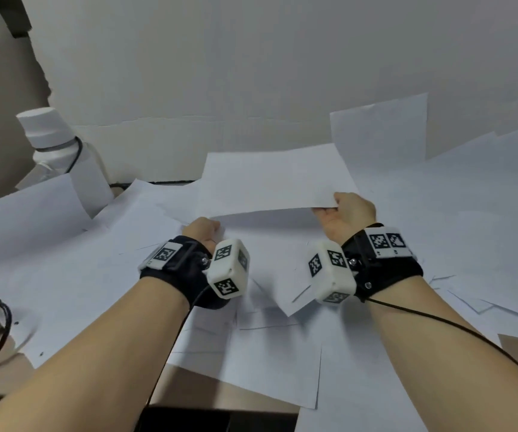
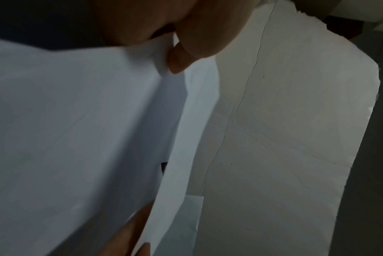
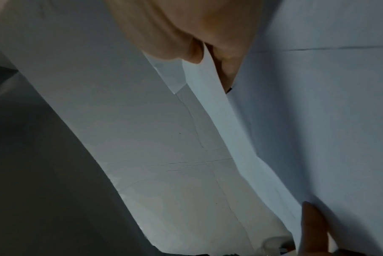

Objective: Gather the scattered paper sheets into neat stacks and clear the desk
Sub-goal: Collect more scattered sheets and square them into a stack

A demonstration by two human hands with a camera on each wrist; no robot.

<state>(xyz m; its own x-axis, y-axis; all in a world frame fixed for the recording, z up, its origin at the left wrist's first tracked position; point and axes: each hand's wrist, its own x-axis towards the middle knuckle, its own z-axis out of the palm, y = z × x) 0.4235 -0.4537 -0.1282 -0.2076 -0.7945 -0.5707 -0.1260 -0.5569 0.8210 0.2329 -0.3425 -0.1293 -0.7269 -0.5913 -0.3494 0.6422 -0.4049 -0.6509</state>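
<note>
1. Two hands hold one white paper sheet (image 1: 278, 179) by its near edge, lifted above the other papers on the table (image 1: 8, 366).
2. Left hand (image 1: 203, 232) grips the sheet's near-left corner; in the left wrist view the thumb (image 2: 199, 34) lies on top and a finger under the paper, pinching it between them.
3. Right hand (image 1: 349, 213) grips the near-right corner; in the right wrist view its fingers (image 3: 194, 53) close on the paper's edge from both sides.
4. Seen from the head view, the held sheet tilts up and away from the person, its far edge higher than the edge in the hands.
5. Many loose sheets (image 1: 267, 353) lie overlapping on the table under and around both forearms, some hanging past the near edge.
6. More sheets (image 1: 485, 194) spread to the right, and one sheet (image 1: 379, 132) leans against the pale wall (image 1: 251, 57) at the back right.
7. One sheet at the left (image 1: 27, 210) rests tilted against a white bottle (image 1: 61, 145), which stands upright at the back left of the table.
8. Each wrist carries a black strap with white marker blocks, the left (image 1: 228, 268) and the right (image 1: 331, 269), with a thin black cable running back along each forearm.
9. Near the left edge a dark cable (image 1: 2, 332) loops on the table beside a small white object that is only partly in view.
</note>
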